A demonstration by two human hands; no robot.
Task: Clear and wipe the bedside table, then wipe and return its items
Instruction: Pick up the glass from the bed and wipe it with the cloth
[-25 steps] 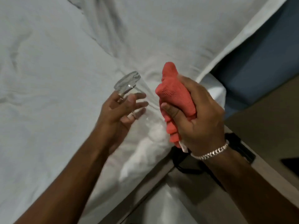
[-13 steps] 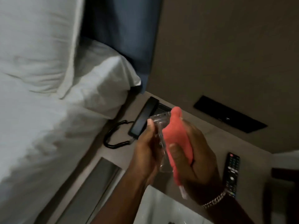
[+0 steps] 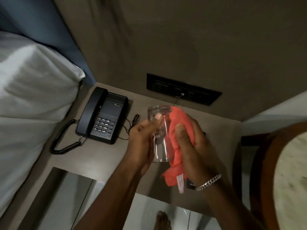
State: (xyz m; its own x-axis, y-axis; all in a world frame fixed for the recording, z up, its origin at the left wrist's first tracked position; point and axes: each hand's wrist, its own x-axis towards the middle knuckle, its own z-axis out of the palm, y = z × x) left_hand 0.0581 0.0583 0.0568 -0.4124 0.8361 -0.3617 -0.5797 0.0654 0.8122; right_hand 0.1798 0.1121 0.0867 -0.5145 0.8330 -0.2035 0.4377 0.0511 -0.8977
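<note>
A clear drinking glass point(image 3: 160, 138) is held above the bedside table point(image 3: 93, 161), lying roughly along my view with its base away from me. My left hand point(image 3: 142, 143) grips its left side, thumb across the top. My right hand point(image 3: 191, 143) clutches a red cloth point(image 3: 178, 130) and presses it against the glass's right side. A white label hangs from the cloth's lower end. A black desk phone point(image 3: 103, 117) with a coiled cord sits on the table's left part.
White bedding and a pillow point(image 3: 33, 97) lie to the left. A black switch panel point(image 3: 183, 89) is set in the wall behind. A round wooden-rimmed table point(image 3: 269, 171) stands at the right. A dark object is mostly hidden under my right wrist. A bare foot point(image 3: 162, 219) shows below.
My view has swung from the bed to the bedside table. Both hands carried the glass and cloth over the table, and the cloth now presses against the glass.
</note>
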